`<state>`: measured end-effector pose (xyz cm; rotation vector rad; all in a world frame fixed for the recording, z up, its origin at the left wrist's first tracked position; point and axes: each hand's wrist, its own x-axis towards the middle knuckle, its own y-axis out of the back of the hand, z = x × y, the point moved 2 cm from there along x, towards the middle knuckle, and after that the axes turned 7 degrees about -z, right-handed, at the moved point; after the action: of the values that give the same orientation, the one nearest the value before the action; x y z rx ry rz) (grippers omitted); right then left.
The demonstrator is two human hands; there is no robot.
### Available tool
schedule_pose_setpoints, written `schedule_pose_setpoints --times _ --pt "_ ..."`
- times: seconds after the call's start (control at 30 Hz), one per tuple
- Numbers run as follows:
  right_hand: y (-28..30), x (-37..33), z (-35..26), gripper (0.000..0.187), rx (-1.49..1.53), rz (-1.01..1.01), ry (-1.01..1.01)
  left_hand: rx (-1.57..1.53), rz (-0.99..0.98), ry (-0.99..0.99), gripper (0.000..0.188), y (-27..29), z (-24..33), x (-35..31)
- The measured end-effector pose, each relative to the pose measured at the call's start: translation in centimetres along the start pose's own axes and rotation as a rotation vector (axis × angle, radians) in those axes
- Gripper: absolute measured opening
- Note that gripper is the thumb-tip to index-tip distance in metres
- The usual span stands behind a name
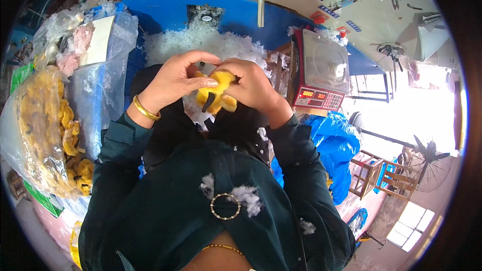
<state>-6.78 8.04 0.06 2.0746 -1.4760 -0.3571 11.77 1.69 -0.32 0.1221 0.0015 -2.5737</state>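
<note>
A small yellow plush piece [217, 90] with a dark strip hanging from it is held in front of my lap, between both hands. My left hand [179, 78] pinches its upper left side, thumb laid across the yellow pile. My right hand [252, 84] is closed round its right side, and most of those fingers are hidden behind the plush and the knuckles. White stuffing fluff [175, 47] lies heaped on the surface just beyond my hands.
A clear bag of yellow plush pieces [42, 130] stands at left. A red digital scale [321, 75] is close on the right, above a blue plastic sheet [335, 138]. A metal tube [261, 0] sticks out from the blue and white machine ahead. A fan [427, 163] stands far right.
</note>
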Motion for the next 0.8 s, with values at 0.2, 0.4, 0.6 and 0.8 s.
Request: schedule_pose_setpoints --times 0.2,0.4,0.6,0.8 --pt "0.5 -0.8 -0.7 0.021 -0.235 0.21 0.003 0.195 0.008 -0.079 0.039 -1.5 -0.2 1.3" --pt "2.6 -1.7 -0.7 0.019 0.443 -0.074 -0.396 0.015 -0.226 0.021 0.019 -1.2 -0.1 1.8" --pt "3.6 -2.3 0.9 0.013 0.614 -0.321 -0.323 -0.314 -0.187 0.081 0.015 -0.7 0.4 2.0" --pt "4.6 -2.0 1.2 0.017 -0.234 0.04 -0.06 -0.314 -0.198 0.132 0.022 -0.8 -0.4 3.1"
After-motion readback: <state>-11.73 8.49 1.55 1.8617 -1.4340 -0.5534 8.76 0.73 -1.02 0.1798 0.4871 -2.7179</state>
